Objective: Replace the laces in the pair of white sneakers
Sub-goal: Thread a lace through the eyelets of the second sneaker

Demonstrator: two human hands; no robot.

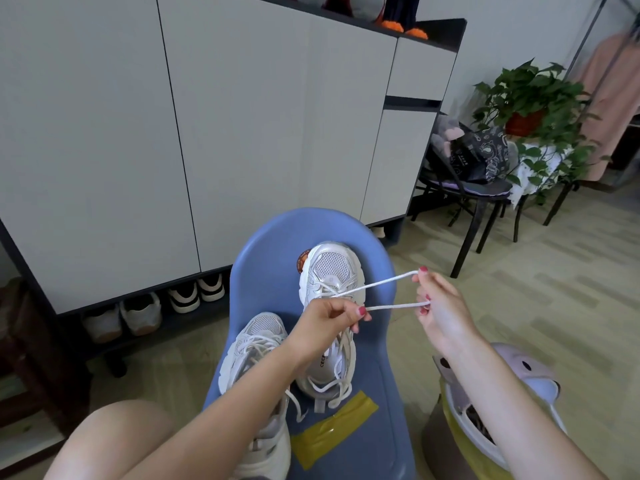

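Note:
Two white sneakers lie on a blue plastic chair [381,427]. The right sneaker [330,271] points away from me, its tongue open. The left sneaker [256,344] lies nearer, with loose laces across it, partly hidden by my left forearm. A white lace [384,282] runs from the right sneaker's eyelets out to the right in two taut strands. My left hand [332,315] pinches the lower strand just above that shoe. My right hand [438,306] holds the lace's far loop between its fingers, off the chair's right edge.
A yellow packet [332,429] lies on the chair seat near me. A bin with a lilac lid [519,375] stands at my right. White cabinets [207,133] with shoes beneath fill the left. A black chair with bags [478,174] and a plant [533,95] stand at back right.

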